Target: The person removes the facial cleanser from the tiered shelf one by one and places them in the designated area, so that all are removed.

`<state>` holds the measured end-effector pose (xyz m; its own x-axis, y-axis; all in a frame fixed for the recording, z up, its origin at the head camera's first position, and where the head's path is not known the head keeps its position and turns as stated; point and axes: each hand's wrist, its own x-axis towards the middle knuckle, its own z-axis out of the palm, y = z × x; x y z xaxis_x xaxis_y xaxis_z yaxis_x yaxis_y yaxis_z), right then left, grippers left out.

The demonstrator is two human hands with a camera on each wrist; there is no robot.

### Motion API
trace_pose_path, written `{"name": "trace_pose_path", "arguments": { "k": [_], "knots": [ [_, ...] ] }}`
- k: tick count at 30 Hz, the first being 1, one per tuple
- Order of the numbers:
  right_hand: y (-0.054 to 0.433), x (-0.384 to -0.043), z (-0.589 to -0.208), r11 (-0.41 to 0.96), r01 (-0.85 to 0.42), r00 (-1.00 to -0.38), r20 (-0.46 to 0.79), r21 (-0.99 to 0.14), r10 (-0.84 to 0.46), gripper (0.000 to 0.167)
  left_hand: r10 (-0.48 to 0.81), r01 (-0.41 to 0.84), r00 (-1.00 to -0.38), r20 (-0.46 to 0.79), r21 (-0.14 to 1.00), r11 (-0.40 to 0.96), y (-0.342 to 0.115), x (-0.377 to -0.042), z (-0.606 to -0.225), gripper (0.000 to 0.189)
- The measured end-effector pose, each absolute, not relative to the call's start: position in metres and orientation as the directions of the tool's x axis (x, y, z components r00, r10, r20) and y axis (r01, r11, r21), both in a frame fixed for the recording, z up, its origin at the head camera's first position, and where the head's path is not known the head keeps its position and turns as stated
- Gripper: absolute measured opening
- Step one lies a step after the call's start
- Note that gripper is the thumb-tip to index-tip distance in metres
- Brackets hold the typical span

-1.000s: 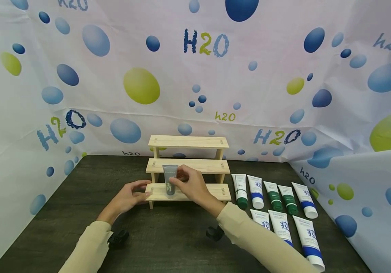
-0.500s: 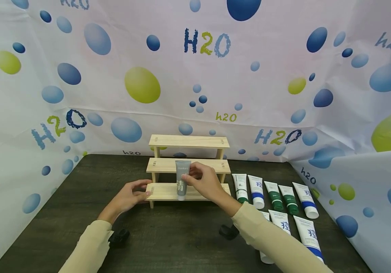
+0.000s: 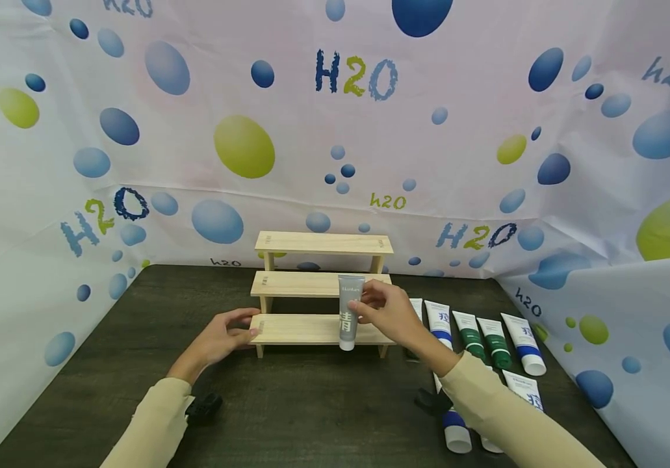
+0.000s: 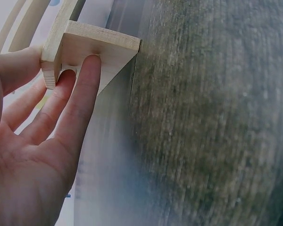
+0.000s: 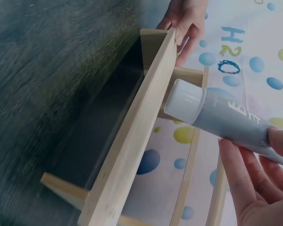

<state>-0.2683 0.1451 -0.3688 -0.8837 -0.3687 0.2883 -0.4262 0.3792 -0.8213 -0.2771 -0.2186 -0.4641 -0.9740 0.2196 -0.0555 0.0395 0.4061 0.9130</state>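
Observation:
A three-step wooden display stand [image 3: 299, 329] stands against the back of the dark table. My left hand [image 3: 222, 338] grips the left end of its lowest step; in the left wrist view the thumb lies along the board's edge and the fingertips [image 4: 90, 66] reach underneath. A grey squeeze tube [image 3: 349, 313] with a white cap is pinched between thumb and fingers of my right hand [image 3: 390, 314]. Cap down and nearly upright, it overlaps the right part of the lowest step. In the right wrist view, the tube's cap [image 5: 185, 101] points toward that step's board.
To the right lie several white tubes with blue bands [image 3: 523, 343] and green-and-white tubes [image 3: 494, 341] in two rows. My right sleeve [image 3: 504, 406] covers part of them. A dotted backdrop [image 3: 463, 162] rises behind the table.
My right hand has carried the grey tube from the left part of the lowest step to the right. My left hand stays at the stand's left end.

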Motion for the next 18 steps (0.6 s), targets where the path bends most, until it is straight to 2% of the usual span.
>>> {"name": "trace_pose_path", "arguments": {
  "k": [18],
  "knots": [
    [0.187,-0.252,-0.368,0.501,-0.296,-0.940,0.155,-0.813,-0.303,0.031,0.215,0.044,-0.975,-0.049,0.913,0.405,-0.220,-0.278,-0.465,0.057]
  ]
}}
